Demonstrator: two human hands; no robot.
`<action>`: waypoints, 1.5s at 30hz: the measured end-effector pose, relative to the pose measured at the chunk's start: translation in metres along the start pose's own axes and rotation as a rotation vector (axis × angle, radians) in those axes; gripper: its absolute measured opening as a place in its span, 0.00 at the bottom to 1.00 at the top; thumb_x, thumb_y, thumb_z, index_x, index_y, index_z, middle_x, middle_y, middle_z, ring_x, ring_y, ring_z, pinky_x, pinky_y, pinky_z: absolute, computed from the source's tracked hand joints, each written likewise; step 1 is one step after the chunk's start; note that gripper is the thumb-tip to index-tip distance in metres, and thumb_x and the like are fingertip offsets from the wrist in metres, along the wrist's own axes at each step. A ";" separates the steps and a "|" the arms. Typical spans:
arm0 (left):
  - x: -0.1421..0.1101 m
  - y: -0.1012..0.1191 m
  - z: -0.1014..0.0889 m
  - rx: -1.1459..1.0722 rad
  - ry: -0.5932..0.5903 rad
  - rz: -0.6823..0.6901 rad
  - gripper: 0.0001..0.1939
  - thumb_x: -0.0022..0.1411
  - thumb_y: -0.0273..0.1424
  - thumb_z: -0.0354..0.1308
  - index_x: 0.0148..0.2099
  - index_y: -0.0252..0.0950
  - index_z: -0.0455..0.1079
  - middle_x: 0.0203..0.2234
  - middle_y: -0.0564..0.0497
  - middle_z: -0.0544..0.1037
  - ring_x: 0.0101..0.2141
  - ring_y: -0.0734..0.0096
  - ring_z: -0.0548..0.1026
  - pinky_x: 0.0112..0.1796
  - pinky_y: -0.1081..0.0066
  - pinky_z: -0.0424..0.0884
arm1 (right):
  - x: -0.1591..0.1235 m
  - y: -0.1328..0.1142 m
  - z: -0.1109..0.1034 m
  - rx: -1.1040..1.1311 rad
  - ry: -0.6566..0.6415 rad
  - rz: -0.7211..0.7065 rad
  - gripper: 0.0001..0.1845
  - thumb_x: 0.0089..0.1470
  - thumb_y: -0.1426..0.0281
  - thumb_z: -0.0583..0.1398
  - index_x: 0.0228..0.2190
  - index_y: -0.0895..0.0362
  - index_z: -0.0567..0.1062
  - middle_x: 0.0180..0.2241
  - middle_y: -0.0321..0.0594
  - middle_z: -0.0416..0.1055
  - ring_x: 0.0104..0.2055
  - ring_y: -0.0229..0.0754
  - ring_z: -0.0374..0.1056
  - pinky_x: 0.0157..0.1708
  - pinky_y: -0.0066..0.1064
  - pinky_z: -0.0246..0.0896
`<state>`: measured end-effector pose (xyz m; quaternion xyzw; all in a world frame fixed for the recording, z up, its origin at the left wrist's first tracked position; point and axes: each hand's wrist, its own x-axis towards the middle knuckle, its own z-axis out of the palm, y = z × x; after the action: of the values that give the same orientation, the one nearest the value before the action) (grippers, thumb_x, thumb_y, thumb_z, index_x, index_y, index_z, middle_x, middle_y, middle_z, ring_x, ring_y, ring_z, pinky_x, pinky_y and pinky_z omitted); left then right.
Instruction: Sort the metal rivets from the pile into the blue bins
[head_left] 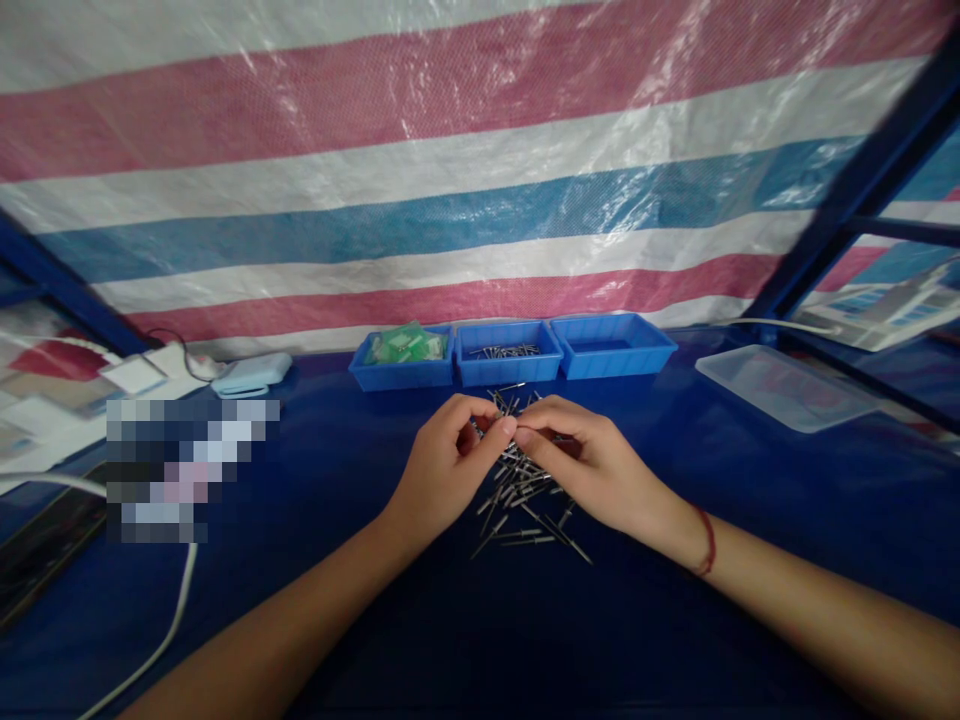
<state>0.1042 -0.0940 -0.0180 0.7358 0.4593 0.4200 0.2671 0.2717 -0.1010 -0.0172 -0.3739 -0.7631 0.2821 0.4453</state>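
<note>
My left hand point(457, 455) and my right hand point(589, 455) meet at their fingertips over a loose pile of metal blind rivets point(517, 485). Both are closed in a pinch, thumb against fingers. Whatever lies between the fingertips is too small or too covered to make out. The rivets lie in all directions on the dark blue table point(420, 630), some partly covered by my hands. Just beyond the pile, the middle blue bin point(510, 372) has more rivets point(506, 351) in it.
The left blue bin point(403, 376) holds green plastic packets point(407, 345); the right blue bin point(619, 363) shows a bare floor. A translucent lid point(784, 385) lies at right. A light blue case point(251, 374), white cable point(180, 610) and dark phone-like slab point(52, 540) are at left.
</note>
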 end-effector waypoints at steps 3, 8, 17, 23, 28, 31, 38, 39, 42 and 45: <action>0.001 -0.003 0.001 -0.083 -0.007 -0.059 0.09 0.61 0.35 0.53 0.42 0.37 0.64 0.27 0.56 0.69 0.23 0.78 0.65 0.26 0.75 0.62 | 0.010 -0.004 -0.007 -0.160 0.076 -0.069 0.10 0.56 0.69 0.55 0.28 0.58 0.75 0.30 0.39 0.69 0.32 0.37 0.66 0.31 0.30 0.62; 0.003 -0.005 -0.001 -0.097 0.006 -0.065 0.13 0.62 0.35 0.51 0.48 0.37 0.61 0.26 0.56 0.68 0.23 0.78 0.64 0.27 0.74 0.62 | 0.051 0.011 -0.024 -0.527 0.284 -0.177 0.12 0.57 0.69 0.54 0.33 0.59 0.76 0.33 0.43 0.71 0.35 0.41 0.67 0.35 0.33 0.62; 0.011 -0.018 -0.013 0.153 -0.059 -0.032 0.09 0.62 0.32 0.50 0.42 0.37 0.69 0.28 0.53 0.74 0.29 0.72 0.70 0.33 0.70 0.65 | 0.059 0.028 -0.029 -0.717 0.094 0.059 0.13 0.53 0.67 0.55 0.35 0.59 0.76 0.35 0.46 0.71 0.32 0.43 0.67 0.36 0.38 0.62; 0.012 -0.022 -0.014 0.448 -0.195 0.101 0.10 0.61 0.30 0.52 0.43 0.43 0.72 0.37 0.52 0.75 0.39 0.65 0.70 0.40 0.63 0.63 | 0.024 0.023 -0.027 -0.577 0.004 0.149 0.11 0.52 0.68 0.56 0.33 0.58 0.76 0.35 0.43 0.72 0.31 0.41 0.66 0.33 0.36 0.61; 0.013 -0.027 -0.005 0.617 -0.222 0.187 0.13 0.62 0.34 0.51 0.49 0.48 0.69 0.42 0.51 0.71 0.42 0.62 0.67 0.40 0.62 0.61 | 0.022 0.024 -0.028 -0.501 0.010 0.124 0.09 0.52 0.69 0.55 0.31 0.57 0.76 0.34 0.42 0.72 0.32 0.41 0.67 0.34 0.37 0.62; 0.015 -0.027 0.000 0.664 -0.196 0.178 0.09 0.61 0.36 0.53 0.43 0.44 0.71 0.40 0.51 0.71 0.42 0.61 0.67 0.40 0.61 0.60 | 0.021 0.023 -0.030 -0.498 0.025 0.085 0.08 0.52 0.70 0.56 0.30 0.57 0.75 0.33 0.41 0.71 0.32 0.41 0.66 0.35 0.38 0.62; 0.016 -0.026 -0.003 0.750 -0.174 0.187 0.07 0.59 0.32 0.54 0.39 0.43 0.72 0.40 0.51 0.71 0.41 0.61 0.67 0.38 0.63 0.59 | 0.017 0.018 -0.032 -0.477 0.030 0.050 0.08 0.52 0.71 0.55 0.28 0.57 0.75 0.33 0.41 0.70 0.33 0.40 0.66 0.34 0.36 0.62; 0.016 -0.025 -0.004 0.762 -0.176 0.194 0.07 0.59 0.33 0.54 0.39 0.44 0.72 0.41 0.51 0.70 0.41 0.61 0.67 0.38 0.62 0.59 | 0.017 0.018 -0.032 -0.476 0.031 0.050 0.09 0.52 0.71 0.55 0.28 0.57 0.75 0.33 0.41 0.70 0.33 0.40 0.66 0.34 0.36 0.62; 0.016 -0.023 -0.005 0.786 -0.205 0.210 0.07 0.59 0.31 0.54 0.39 0.44 0.72 0.41 0.51 0.70 0.41 0.61 0.67 0.37 0.63 0.59 | 0.016 0.016 -0.031 -0.470 0.029 0.048 0.08 0.51 0.71 0.55 0.28 0.57 0.75 0.33 0.41 0.70 0.32 0.39 0.66 0.34 0.35 0.62; 0.015 -0.022 -0.004 0.801 -0.219 0.216 0.09 0.60 0.28 0.52 0.39 0.43 0.73 0.41 0.50 0.70 0.40 0.62 0.68 0.37 0.64 0.59 | 0.015 0.017 -0.030 -0.460 0.024 0.053 0.08 0.51 0.71 0.55 0.28 0.57 0.75 0.34 0.40 0.70 0.32 0.39 0.66 0.35 0.35 0.62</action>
<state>0.0942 -0.0713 -0.0275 0.8655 0.4755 0.1532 -0.0380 0.2989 -0.0762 -0.0094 -0.4888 -0.7919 0.1077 0.3498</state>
